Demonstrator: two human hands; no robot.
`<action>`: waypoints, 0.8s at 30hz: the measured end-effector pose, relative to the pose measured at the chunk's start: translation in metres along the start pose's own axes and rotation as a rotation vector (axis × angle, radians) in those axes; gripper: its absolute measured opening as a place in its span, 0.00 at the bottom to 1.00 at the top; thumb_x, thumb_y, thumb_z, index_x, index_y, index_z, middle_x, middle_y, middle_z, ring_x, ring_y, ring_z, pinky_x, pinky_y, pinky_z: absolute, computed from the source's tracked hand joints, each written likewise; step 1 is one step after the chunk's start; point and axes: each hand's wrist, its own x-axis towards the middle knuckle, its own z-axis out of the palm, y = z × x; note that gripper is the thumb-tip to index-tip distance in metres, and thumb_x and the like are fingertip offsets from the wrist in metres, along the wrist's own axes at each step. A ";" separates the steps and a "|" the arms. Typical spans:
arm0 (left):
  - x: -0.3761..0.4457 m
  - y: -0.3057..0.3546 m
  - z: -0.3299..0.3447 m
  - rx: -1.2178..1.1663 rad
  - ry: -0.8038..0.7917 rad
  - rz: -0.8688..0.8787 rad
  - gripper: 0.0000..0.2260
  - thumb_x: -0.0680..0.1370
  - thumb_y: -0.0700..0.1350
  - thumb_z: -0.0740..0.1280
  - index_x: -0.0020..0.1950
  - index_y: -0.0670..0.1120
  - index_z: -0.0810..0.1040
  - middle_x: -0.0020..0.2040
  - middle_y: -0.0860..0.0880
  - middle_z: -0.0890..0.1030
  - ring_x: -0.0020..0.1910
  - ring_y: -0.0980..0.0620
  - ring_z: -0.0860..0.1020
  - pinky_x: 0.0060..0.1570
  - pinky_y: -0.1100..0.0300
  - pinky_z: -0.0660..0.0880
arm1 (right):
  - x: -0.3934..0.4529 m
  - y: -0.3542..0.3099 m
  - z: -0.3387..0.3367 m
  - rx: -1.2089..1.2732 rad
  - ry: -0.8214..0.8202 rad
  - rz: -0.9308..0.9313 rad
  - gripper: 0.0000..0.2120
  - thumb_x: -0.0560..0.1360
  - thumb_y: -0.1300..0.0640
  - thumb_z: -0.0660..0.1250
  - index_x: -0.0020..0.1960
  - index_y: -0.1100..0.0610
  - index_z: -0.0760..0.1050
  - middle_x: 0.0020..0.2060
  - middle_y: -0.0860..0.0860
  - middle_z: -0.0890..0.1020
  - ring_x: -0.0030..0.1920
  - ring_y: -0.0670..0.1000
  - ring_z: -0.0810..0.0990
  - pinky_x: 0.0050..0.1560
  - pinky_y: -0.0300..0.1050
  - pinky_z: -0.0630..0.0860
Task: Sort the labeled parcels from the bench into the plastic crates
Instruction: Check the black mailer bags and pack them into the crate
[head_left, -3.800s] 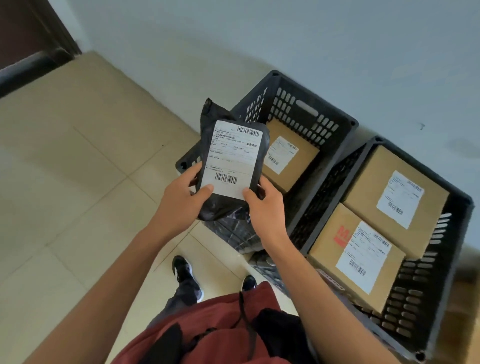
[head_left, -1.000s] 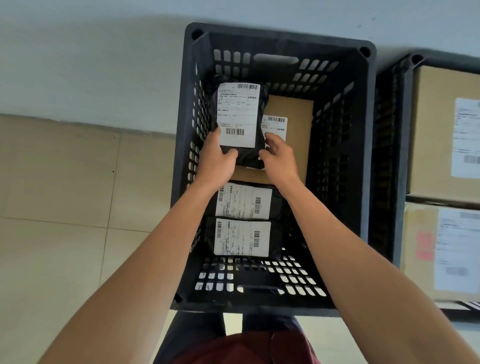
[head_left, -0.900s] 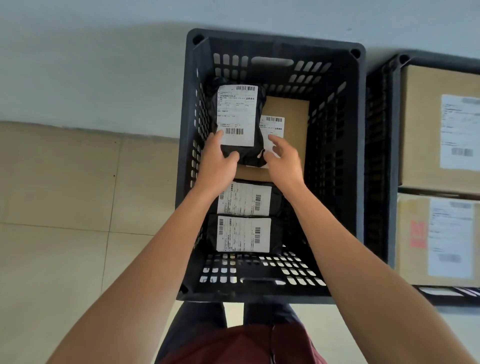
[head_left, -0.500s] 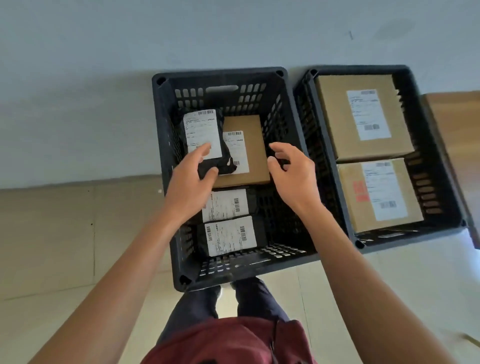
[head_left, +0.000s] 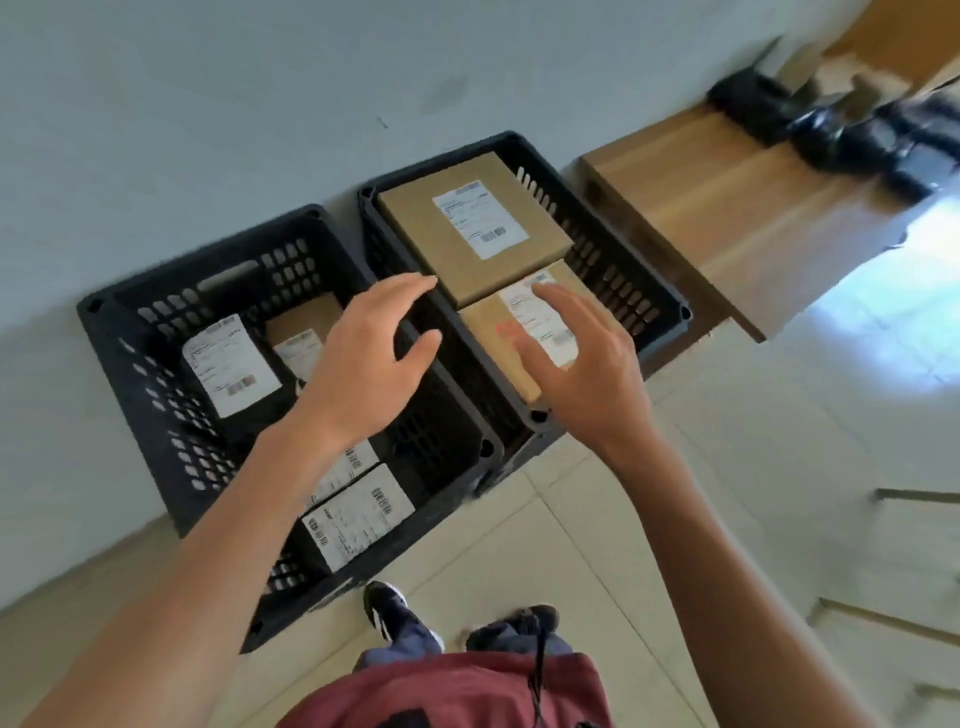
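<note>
Two black plastic crates stand side by side against the wall. The left crate (head_left: 135, 374) holds black labeled bags, one at its far end (head_left: 228, 364) and one at its near end (head_left: 358, 514), plus a small cardboard box (head_left: 304, 322). The right crate (head_left: 639, 291) holds two labeled cardboard boxes, a far one (head_left: 467, 228) and a near one (head_left: 498, 338). My left hand (head_left: 369, 364) hovers over the left crate, fingers relaxed, holding nothing. My right hand (head_left: 582, 364) hovers over the right crate, also holding nothing. More dark parcels (head_left: 841, 130) lie on the wooden bench (head_left: 727, 192) at the upper right.
A pale wall runs behind the crates. Beige floor tiles (head_left: 779, 467) spread to the right and in front. My shoes (head_left: 389, 613) stand just before the left crate. Bright light falls on the floor beside the bench end.
The black bag has been let go at the far end of the left crate. Both hands have lifted out and moved right. The view has swung right, showing the bench.
</note>
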 end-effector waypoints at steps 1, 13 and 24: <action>0.003 0.014 0.010 -0.002 -0.014 0.017 0.24 0.84 0.46 0.66 0.80 0.50 0.68 0.78 0.53 0.70 0.78 0.55 0.64 0.78 0.57 0.60 | -0.005 0.009 -0.016 -0.005 0.019 0.029 0.23 0.82 0.46 0.68 0.76 0.48 0.72 0.74 0.46 0.75 0.75 0.46 0.68 0.77 0.47 0.62; 0.040 0.205 0.128 -0.034 -0.138 0.354 0.23 0.84 0.46 0.67 0.79 0.50 0.69 0.76 0.54 0.72 0.71 0.65 0.65 0.72 0.63 0.62 | -0.070 0.126 -0.184 -0.011 0.320 0.117 0.26 0.78 0.45 0.67 0.74 0.52 0.74 0.72 0.49 0.77 0.74 0.50 0.73 0.76 0.54 0.68; 0.059 0.302 0.221 -0.084 -0.372 0.491 0.27 0.81 0.52 0.70 0.80 0.56 0.68 0.75 0.55 0.73 0.74 0.58 0.69 0.75 0.53 0.68 | -0.116 0.215 -0.259 -0.033 0.434 0.313 0.23 0.81 0.50 0.70 0.75 0.51 0.74 0.74 0.48 0.75 0.75 0.49 0.71 0.74 0.43 0.65</action>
